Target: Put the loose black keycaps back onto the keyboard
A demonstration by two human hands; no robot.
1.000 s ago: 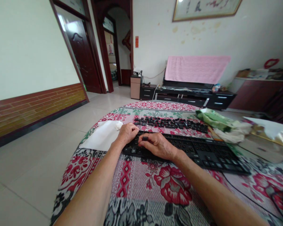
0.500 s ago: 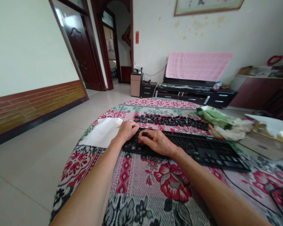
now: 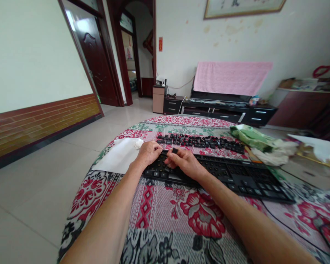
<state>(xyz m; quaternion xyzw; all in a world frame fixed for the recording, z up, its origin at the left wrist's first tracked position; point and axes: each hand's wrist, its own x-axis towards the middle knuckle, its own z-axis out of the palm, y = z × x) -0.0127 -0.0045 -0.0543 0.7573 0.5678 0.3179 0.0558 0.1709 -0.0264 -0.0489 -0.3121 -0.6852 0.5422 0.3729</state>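
A black keyboard point(image 3: 243, 179) lies on the table, many of its key positions without caps. At its upper left corner rests my left hand point(image 3: 150, 152), fingers curled and closed at the edge, their tips partly hidden. My right hand point(image 3: 185, 163) hovers over the keyboard's left half, with thumb and forefinger pinching a small black keycap point(image 3: 175, 150). Its other fingers are bent beneath. Behind the keyboard, several loose black keycaps point(image 3: 209, 142) lie in a long band. A few caps sit along the keyboard's near left edge.
White paper point(image 3: 114, 157) lies left of the keyboard, with a crumpled white piece on it. Green and white cloth or packaging point(image 3: 253, 137) and a flat greyish box point(image 3: 309, 172) are at the right. A black cable point(image 3: 291, 227) crosses the flowered tablecloth point(image 3: 165, 220).
My right hand has shifted slightly right, and the pinched keycap has risen and moved right with it. My left hand stays at the keyboard's corner.
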